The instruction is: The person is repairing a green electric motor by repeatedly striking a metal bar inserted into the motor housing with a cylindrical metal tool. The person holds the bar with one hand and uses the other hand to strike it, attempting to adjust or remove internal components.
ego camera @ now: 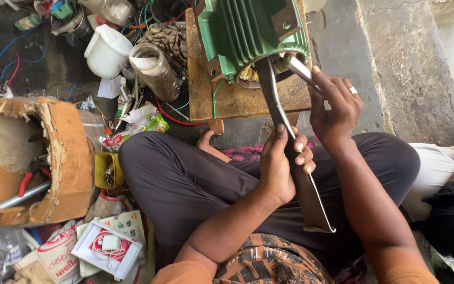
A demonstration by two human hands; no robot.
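A green finned motor housing (248, 31) lies on a small wooden stool (206, 94), its open end with copper windings facing me. My left hand (282, 163) is shut on a long flat metal bar (274, 100) whose tip reaches into the motor's opening. My right hand (334, 108) grips a shiny metal rod (298, 68) that also points into the opening. I sit cross-legged in dark trousers right behind the stool.
A torn cardboard box (53, 158) with pliers and tools stands at the left. A white plastic jug (106, 50), a glass jar (156, 71), wires and packets clutter the floor. Another person's leg (442, 163) is at the right.
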